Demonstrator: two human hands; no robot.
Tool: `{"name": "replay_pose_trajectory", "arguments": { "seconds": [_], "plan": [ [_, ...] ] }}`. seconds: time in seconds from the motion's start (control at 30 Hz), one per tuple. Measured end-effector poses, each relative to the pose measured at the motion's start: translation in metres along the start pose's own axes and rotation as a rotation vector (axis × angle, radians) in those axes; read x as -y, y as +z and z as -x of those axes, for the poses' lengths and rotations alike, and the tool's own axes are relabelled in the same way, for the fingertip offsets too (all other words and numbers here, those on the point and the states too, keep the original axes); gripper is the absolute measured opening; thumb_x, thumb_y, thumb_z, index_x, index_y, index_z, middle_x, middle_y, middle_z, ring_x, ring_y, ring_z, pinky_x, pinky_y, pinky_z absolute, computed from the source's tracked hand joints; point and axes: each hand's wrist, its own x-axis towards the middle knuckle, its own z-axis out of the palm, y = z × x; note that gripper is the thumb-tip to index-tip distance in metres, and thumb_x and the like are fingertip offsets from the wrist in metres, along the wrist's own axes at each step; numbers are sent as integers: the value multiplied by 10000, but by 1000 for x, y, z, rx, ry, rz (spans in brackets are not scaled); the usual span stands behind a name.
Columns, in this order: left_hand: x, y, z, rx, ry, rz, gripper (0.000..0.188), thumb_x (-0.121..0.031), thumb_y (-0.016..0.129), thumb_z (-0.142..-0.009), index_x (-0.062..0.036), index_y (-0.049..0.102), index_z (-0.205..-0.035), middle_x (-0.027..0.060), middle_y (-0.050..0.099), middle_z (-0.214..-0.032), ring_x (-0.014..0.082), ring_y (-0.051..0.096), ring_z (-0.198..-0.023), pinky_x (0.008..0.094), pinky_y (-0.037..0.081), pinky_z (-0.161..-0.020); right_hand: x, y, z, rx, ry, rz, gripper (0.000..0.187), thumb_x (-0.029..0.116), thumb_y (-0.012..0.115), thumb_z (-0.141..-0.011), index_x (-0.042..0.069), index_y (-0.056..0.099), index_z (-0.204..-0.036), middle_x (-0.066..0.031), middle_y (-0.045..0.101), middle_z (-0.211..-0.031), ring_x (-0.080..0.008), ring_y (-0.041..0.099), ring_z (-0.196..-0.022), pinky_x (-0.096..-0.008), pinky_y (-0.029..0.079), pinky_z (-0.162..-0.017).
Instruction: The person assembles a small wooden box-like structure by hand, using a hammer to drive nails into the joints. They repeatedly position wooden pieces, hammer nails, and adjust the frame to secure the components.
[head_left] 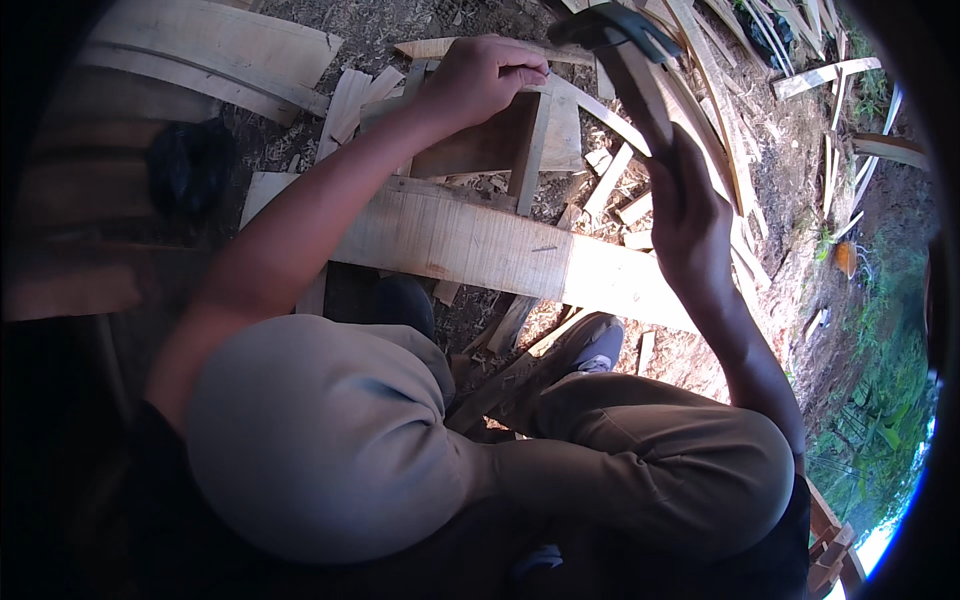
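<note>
My right hand [690, 215] is wrapped round the wooden handle of a claw hammer [640, 95], raised with its dark head at the top of the view. My left hand [485, 85] is closed in a pinch at the upper edge of a box-like wooden frame [530, 150]. Whatever sits between its fingertips is too small to make out. A wide pale plank [450, 235] lies crosswise in front of my knees, on the near side of the frame. On the plank rests a small thin nail [543, 248].
Wide boards [210, 50] are stacked at the far left, near a black plastic bag [190, 165]. Long thin wood strips [705, 110] and offcuts [610, 180] litter the shavings-covered ground. Green plants [870, 400] grow at the right. My shoe [600, 345] is just below the plank.
</note>
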Motion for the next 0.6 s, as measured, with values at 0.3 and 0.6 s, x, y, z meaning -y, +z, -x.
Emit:
{"name": "replay_pose_trajectory", "arguments": {
  "seconds": [0.3,0.6],
  "plan": [
    [1,0,1,-18,-12,14,143,-178,740,-881,-67,759,-970,97,747,-956,229,705,-860,332,548,-786,-1,0,-3,39,44,1,357,74,585,-1002,24,530,-1351,-180,735,-932,-227,736,-750,-344,549,-606],
    [4,1,-2,-15,-9,1,145,-175,737,-884,-59,746,-970,78,739,-931,237,699,-835,322,543,-760,-4,2,-3,104,68,23,367,118,610,-991,-10,554,-1331,-230,731,-941,-315,750,-821,-347,555,-607]
  ]
}}
